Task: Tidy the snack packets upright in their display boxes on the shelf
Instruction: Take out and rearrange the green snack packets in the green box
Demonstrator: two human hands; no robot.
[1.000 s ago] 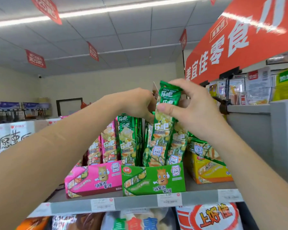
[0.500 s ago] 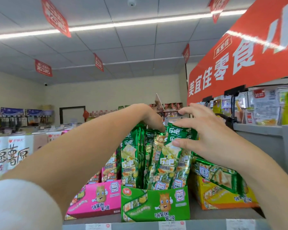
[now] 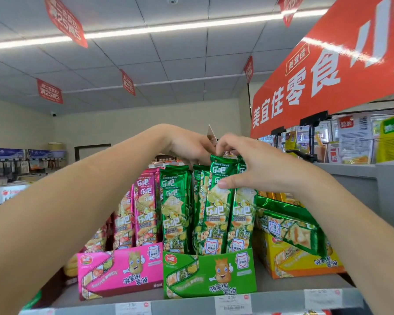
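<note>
Green snack packet (image 3: 216,201), raised a second ago, now stands in the green display box (image 3: 208,272) on the shelf (image 3: 282,284), right hand (image 3: 248,169) pinching its top; left hand (image 3: 187,148) reaches behind the neighbouring packets (image 3: 174,201), grip hidden. This box looks nearly tidy.

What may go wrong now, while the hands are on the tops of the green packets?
The green packets stand far taller than the low front wall of the green box; if the right hand pulls, they may tip forward. The box sits near the shelf edge and may slide off.
</note>
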